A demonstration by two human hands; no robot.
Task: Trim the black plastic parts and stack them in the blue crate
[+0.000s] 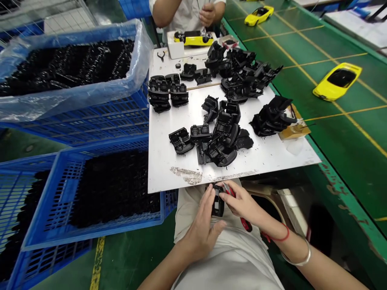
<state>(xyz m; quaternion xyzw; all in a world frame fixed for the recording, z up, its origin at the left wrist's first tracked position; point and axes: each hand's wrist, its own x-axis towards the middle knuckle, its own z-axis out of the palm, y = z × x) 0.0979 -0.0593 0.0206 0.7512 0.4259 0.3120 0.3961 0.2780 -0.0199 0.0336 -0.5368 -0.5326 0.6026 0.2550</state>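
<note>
A small black plastic part [217,204] is held over my lap, just below the front edge of the white table [160,173]. My left hand [203,229] lies along its left side, fingers stretched out and thumb apart, touching it. On its right side, my right hand [238,201] grips red-handled pliers [246,224], with its fingertips against the part. The pliers' jaws are near the top of the part. Black car-interior parts [222,139] lie in a loose pile on the table, with small black scraps around them.
Blue crates [99,233] of black parts stand at left, one lined with plastic. A person [187,16] sits across the table beside a yellow toy car [195,39]. More yellow cars [338,81] rest on the green belt [347,125] at right.
</note>
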